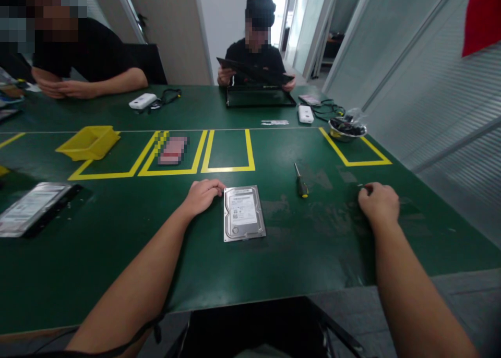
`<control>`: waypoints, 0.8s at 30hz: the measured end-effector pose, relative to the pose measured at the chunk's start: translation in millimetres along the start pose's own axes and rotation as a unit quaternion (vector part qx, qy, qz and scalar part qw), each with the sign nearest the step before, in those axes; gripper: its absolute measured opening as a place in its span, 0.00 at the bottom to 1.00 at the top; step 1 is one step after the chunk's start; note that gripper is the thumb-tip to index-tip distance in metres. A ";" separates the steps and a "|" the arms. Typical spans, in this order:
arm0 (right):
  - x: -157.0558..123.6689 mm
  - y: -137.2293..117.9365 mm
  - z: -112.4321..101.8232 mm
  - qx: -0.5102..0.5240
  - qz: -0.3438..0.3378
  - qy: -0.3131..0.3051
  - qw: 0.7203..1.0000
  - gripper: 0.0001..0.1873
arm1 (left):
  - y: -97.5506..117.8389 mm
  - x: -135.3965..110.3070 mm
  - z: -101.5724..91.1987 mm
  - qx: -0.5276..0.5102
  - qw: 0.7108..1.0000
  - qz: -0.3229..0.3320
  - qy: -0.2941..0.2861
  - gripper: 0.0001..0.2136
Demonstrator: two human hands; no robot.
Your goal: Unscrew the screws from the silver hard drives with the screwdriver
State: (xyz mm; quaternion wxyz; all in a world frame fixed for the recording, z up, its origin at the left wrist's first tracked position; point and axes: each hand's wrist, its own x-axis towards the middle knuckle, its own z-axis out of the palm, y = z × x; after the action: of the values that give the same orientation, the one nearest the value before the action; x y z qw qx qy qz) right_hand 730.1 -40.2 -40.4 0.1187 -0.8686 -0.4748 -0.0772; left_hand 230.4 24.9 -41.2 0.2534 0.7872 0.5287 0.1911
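Note:
A silver hard disk drive point(243, 214) with a white label lies flat on the green table in front of me. My left hand point(202, 195) rests at its upper left corner, fingers stretched out and the tips at the drive's edge. Off to the right, my right hand point(379, 204) is on the tabletop with thumb and fingers curled together. A tiny light speck shows at those fingertips, too small to name. Between the drive and my right hand lies a screwdriver point(301, 185) with a dark and yellow handle, its shaft pointing away from me.
A yellow bin point(90, 143), a pinkish blurred item point(173, 150) and a metal bowl of dark parts point(347, 128) stand by yellow tape outlines. Another drive point(35, 209) lies far left. Across the table, one person holds a black panel point(254, 72); another sits at left.

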 end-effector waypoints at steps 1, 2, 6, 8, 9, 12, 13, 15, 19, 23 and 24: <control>0.4 0.1 1.9 0.000 0.000 -0.001 1.000 0.19 | -0.3 0.5 -0.1 0.001 1.000 0.003 0.000 0.16; 0.7 0.2 3.3 -0.001 0.001 -0.003 1.000 0.18 | -0.6 1.0 -0.1 0.003 1.000 0.006 0.000 0.16; 2.3 0.0 3.9 -0.008 0.011 -0.025 1.000 0.17 | -1.7 2.4 0.4 0.008 1.000 0.013 0.000 0.15; 3.7 -0.5 3.0 -0.012 0.020 -0.034 0.999 0.17 | -1.9 2.9 0.7 0.009 1.000 0.012 0.001 0.16; 4.5 -0.7 2.6 -0.013 0.025 -0.035 0.999 0.17 | -1.8 3.1 0.8 0.010 1.000 0.012 0.002 0.16; 6.7 -1.6 1.2 -0.019 0.046 -0.026 0.998 0.18 | -1.5 3.3 0.8 0.009 1.000 0.010 0.003 0.15; 7.3 -2.0 0.6 -0.021 0.051 -0.027 0.998 0.18 | -1.6 3.4 0.8 0.009 1.000 0.010 0.003 0.15; 7.9 -2.9 -0.6 -0.025 0.054 -0.039 0.997 0.17 | -2.2 3.5 1.0 0.009 1.000 0.013 0.003 0.15; 8.4 -5.1 -2.4 -0.030 0.052 -0.070 0.996 0.17 | -4.1 4.3 1.7 0.008 1.000 0.018 0.003 0.15; 8.8 -4.8 -0.5 -0.027 0.050 -0.067 0.996 0.17 | -3.7 4.4 2.3 0.012 1.000 0.015 0.004 0.14; 8.8 -4.2 0.6 -0.026 0.048 -0.062 0.997 0.17 | -3.2 4.2 2.3 0.013 1.000 0.014 0.004 0.14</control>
State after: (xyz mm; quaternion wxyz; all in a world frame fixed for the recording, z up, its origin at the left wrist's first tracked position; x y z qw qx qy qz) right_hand 731.3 -30.6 -38.3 0.0703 -0.8962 -0.4370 -0.0294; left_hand 231.0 29.4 -44.8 0.2381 0.7970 0.5212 0.1910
